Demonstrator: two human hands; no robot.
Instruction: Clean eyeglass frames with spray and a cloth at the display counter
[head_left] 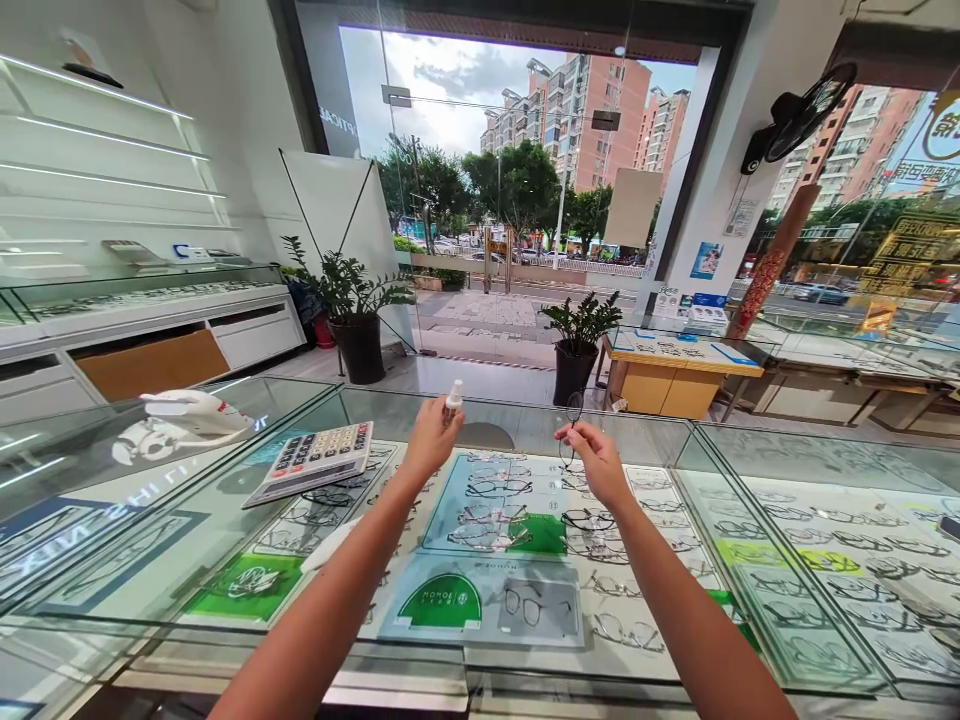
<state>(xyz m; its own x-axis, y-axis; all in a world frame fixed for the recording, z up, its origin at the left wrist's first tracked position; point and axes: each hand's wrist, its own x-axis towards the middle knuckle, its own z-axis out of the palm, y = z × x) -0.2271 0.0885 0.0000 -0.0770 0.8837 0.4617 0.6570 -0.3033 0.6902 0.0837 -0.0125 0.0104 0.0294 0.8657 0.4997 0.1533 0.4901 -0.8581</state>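
Observation:
My left hand is closed around a small spray bottle with a white top, held upright above the glass counter. Most of the bottle is hidden by my fingers. To the right, my right hand pinches a pair of dark-framed eyeglasses, turned on end so that one lens stands above the fingers. Part of the frame hangs below them. Both hands are raised over the glass display case, and a gap separates them.
Rows of eyeglasses lie under the glass. At left on the counter rest a calculator and a white telephone. Beyond the counter stand two potted plants, a wooden display cabinet and glass doors.

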